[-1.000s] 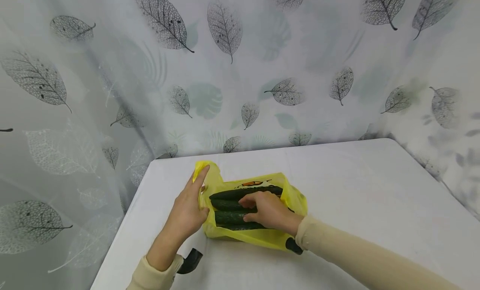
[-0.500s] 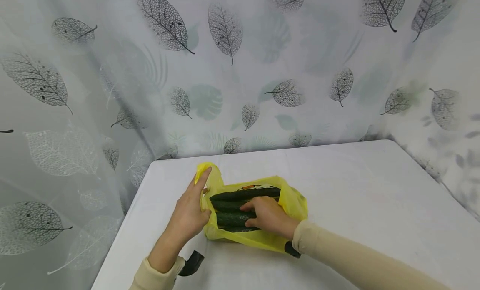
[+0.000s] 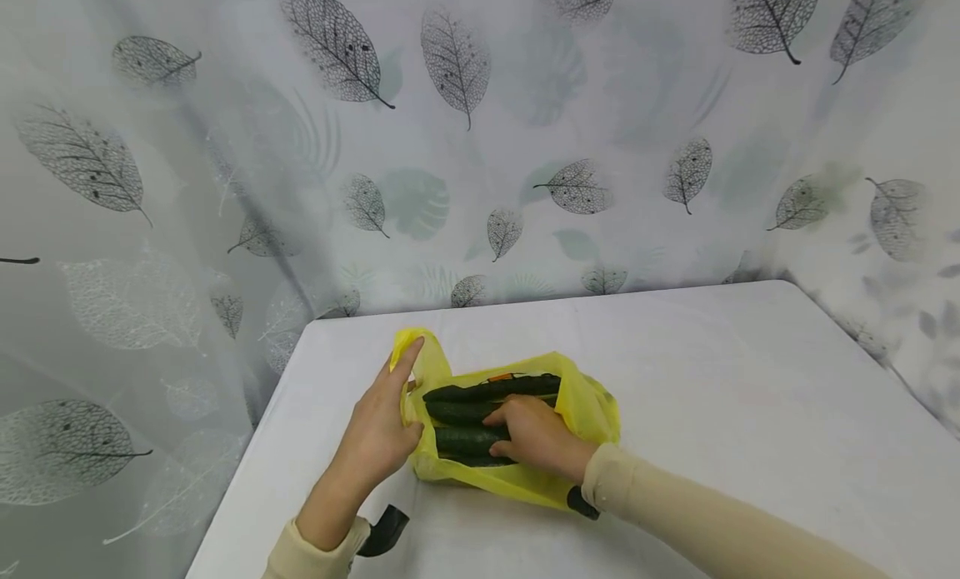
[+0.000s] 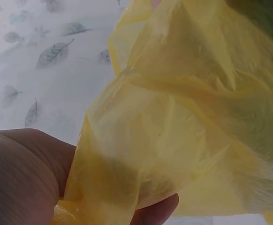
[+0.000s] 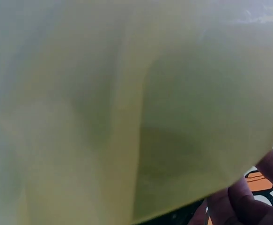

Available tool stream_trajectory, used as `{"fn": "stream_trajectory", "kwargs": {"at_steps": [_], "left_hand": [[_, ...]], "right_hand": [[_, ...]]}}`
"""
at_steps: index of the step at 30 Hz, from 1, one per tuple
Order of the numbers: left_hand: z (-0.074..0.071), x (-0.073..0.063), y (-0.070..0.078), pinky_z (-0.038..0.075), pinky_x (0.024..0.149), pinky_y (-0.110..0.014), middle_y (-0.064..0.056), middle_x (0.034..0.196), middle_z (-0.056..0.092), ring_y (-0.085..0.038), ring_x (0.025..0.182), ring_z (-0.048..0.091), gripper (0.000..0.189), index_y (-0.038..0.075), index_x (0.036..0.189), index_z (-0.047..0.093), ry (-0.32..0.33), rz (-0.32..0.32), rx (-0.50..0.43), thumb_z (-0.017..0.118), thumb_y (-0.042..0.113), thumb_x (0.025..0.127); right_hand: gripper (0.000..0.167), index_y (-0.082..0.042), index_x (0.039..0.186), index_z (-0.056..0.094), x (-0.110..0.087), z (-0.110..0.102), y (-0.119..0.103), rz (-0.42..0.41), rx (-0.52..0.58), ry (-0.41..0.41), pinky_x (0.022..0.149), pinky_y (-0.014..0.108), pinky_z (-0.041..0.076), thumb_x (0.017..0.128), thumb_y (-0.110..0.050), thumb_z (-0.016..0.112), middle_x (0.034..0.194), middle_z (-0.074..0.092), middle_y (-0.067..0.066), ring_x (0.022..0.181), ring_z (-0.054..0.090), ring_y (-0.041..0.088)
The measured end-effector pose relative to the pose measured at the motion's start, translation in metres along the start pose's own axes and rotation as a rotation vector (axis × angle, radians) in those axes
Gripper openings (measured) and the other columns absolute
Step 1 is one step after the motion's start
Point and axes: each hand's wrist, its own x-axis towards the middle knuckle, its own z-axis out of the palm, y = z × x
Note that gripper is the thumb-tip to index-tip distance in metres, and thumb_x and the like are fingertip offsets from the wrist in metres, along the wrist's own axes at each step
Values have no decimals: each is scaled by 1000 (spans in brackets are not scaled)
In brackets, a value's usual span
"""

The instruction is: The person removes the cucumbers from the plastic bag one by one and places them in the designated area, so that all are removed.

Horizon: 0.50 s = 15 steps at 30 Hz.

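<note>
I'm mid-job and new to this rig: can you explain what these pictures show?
No machine: a person in cream sleeves works bare-handed. One camera sits on the head, looking forward and down; one on each wrist looks at that hand's work. On the flat white table lies a thin yellow plastic bag with long, dark green cucumbers inside. The left hand holds the bag's edge; the right hand is inside, thumb and fingers around one cucumber.
</note>
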Motion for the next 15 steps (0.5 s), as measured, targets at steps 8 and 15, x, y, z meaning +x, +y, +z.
{"fn": "stream_trajectory", "kwargs": {"at_steps": [8, 15], "left_hand": [[0, -1, 0, 50, 78, -50, -24, 157, 36, -40, 115, 58, 106, 19, 160, 32, 8, 6, 6, 72, -15, 69], [-2, -2, -1, 50, 81, -52, -23, 156, 38, -39, 115, 60, 105, 17, 160, 32, 17, 24, 9, 71, -16, 68]], "right_hand": [[31, -8, 115, 77, -3, 4, -6, -5, -126, -26, 91, 41, 51, 87, -21, 80, 105, 70, 3, 101, 64, 25], [33, -9, 119, 75, -4, -1, -15, 14, -153, -89, 85, 42, 55, 86, -15, 79, 112, 73, 3, 104, 68, 26]]}}
